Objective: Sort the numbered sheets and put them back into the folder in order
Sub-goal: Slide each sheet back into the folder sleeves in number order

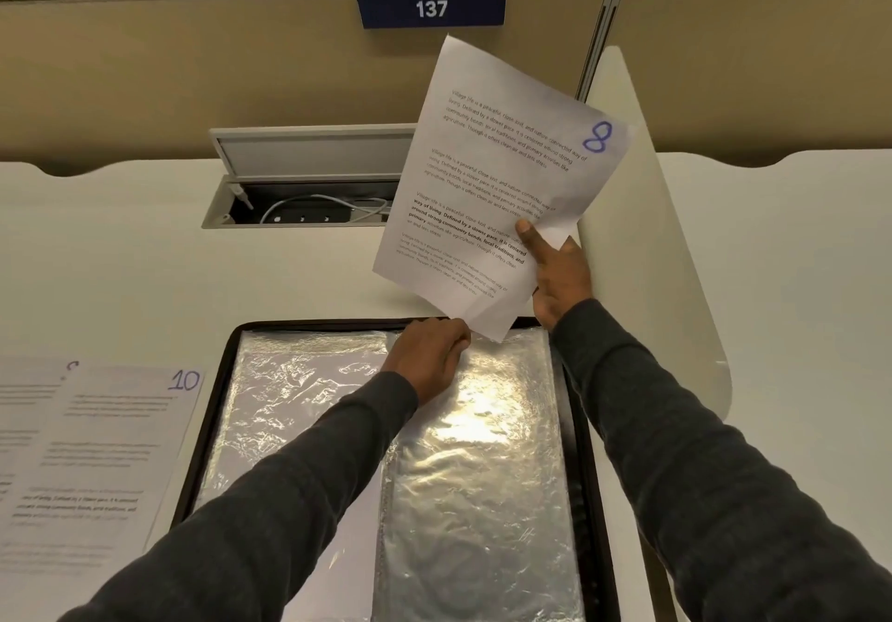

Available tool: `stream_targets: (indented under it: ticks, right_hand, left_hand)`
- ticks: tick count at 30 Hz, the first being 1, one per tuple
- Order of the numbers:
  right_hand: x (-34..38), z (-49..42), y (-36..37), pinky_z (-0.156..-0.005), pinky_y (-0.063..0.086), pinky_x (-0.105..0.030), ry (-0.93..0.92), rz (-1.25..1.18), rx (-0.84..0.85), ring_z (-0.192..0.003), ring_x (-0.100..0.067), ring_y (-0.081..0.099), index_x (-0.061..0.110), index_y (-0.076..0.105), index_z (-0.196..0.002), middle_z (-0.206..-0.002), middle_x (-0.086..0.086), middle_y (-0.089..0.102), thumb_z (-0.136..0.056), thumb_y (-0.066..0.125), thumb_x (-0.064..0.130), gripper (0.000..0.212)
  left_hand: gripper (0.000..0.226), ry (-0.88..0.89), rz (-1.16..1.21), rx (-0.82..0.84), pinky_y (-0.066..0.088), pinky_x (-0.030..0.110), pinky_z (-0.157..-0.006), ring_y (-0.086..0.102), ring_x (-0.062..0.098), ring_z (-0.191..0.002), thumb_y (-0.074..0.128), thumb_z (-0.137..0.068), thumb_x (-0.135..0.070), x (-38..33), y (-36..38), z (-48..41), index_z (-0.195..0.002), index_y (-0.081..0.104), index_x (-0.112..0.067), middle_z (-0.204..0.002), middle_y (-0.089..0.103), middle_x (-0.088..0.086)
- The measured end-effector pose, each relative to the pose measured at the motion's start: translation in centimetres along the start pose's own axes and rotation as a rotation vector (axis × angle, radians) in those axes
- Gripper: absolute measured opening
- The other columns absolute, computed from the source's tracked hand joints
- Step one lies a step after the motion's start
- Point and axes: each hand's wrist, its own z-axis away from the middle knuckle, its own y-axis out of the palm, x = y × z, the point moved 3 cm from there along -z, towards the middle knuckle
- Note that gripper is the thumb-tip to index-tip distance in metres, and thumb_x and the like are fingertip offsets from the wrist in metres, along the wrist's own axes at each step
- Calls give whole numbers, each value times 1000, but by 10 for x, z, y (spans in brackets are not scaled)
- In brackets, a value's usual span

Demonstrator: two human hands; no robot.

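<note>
Sheet eight, a white printed page with a blue handwritten 8 in its upper corner, is up in the air over the far end of the open black folder. My right hand holds it by its lower right edge, thumb flat on the printed face and the other fingers behind. Its long axis stands nearly upright, leaning a little to the right at the top, and its lowest corner hangs just above the far edge of the folder's right-hand clear plastic sleeve.

My left hand is at that sleeve's far edge, just beside the page's lowest corner, fingers curled over the edge. I judge they are pinching the sleeve's mouth open, though the fingertips are hidden. The mouth lies directly below and slightly towards me from the page, so the next move calls for squaring the bottom edge to the opening and sliding it down towards me. The left hand is nearer the mouth; the right does the feeding.

A white curved divider panel stands close beside my right hand and limits swing that way. On the pale desk to the left lies a printed page marked 10, well apart from the sleeve. Beyond the folder, an open cable recess holds a white lead.
</note>
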Motion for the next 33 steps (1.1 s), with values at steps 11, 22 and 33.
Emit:
stream_targets:
  ticks: [11,22,33]
  right_hand:
    - [-21,-8,-31,-90,58,-51,89,120,-41,-98,-28,74,20,71,-105,-104,-6,78,-88,76,15,18]
    - [-17,-20,-40,-91,59,-45,113,289,34,-101,-26,74,17,71,-111,-111,-7,76,-87,77,16,25]
    - [-17,-26,-24,-95,56,-47,259,493,183,-105,-31,71,10,68,-118,-118,-14,73,-87,77,15,32]
  left_hand:
    - [13,-47,-11,-8,49,39,-71,58,21,-71,50,-93,-31,12,1,-4,-91,58,-21,-80,66,-2]
    - [7,-136,-232,135,38,39,-88,55,19,-90,57,-91,-30,51,-7,8,-92,62,-25,-89,61,-5]
    - [7,-173,-87,17,43,36,-81,58,22,-87,62,-89,-21,61,-9,8,-95,61,-20,-95,60,0]
